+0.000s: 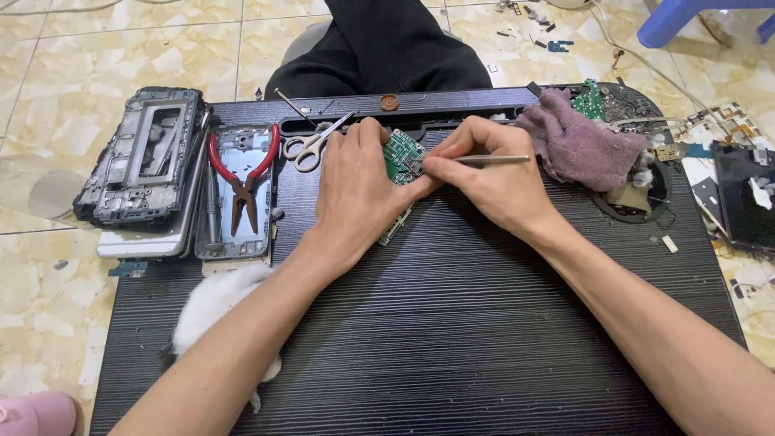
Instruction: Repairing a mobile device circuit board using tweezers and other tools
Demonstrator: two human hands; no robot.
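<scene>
A small green circuit board (pixel 399 158) lies on the black ribbed work surface (pixel 452 323). My left hand (pixel 355 190) covers most of the board and holds it down. My right hand (pixel 484 173) grips a thin metal tool (pixel 492 160), like tweezers, in a pen hold. The tool's tip touches the board near its right edge. Both forearms reach in from the bottom of the view.
Red-handled pliers (pixel 245 182) rest on stacked phone frames (pixel 145 165) at the left. White-handled scissors (pixel 311 145) lie beside them. A mauve cloth (pixel 577 141) and another green board (pixel 591 101) sit at the right, and white cotton (pixel 211 303) near my left forearm. A person in dark trousers (pixel 387 44) sits opposite.
</scene>
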